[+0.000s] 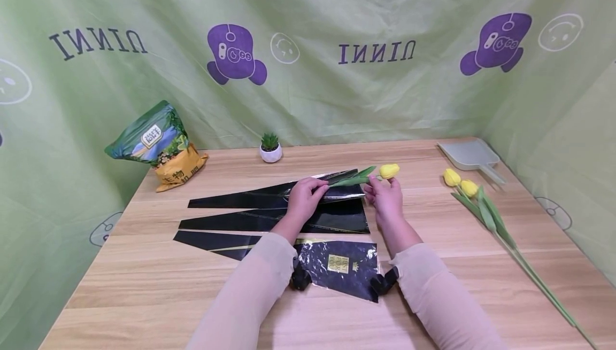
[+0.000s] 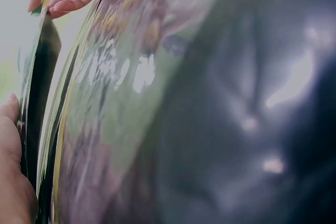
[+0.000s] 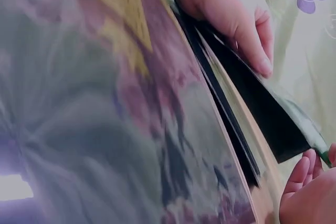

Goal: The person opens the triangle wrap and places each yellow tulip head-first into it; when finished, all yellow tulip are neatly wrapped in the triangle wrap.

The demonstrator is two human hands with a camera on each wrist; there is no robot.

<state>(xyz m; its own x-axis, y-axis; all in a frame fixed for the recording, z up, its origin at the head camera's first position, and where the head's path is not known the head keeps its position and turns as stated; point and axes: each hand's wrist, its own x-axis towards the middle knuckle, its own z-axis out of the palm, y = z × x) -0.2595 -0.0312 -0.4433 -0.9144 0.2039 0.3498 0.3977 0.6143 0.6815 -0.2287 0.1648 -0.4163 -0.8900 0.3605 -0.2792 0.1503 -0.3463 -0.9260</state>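
In the head view, a yellow artificial tulip [image 1: 389, 171] with green leaves lies along the farthest black flower sleeve [image 1: 240, 199], its bloom past the sleeve's wide right end. My right hand [image 1: 386, 200] pinches the tulip just below the bloom. Resting over the sleeve's middle, my left hand [image 1: 303, 200] grips it with thumb and fingers near the leaf ends; the lower stem is hidden. Nearer me lie a second black sleeve [image 1: 216, 220] and a third sleeve [image 1: 315, 262] with gold print. The right wrist view shows the left thumb [image 3: 257, 59] on the sleeve's edge.
Two more yellow tulips [image 1: 469, 187] with long stems lie at the right. Behind them is a grey dustpan [image 1: 469, 153]. A small potted succulent [image 1: 270, 152] stands at the back, and a green and orange bag [image 1: 154, 141] leans at the back left. Green cloth hangs behind.
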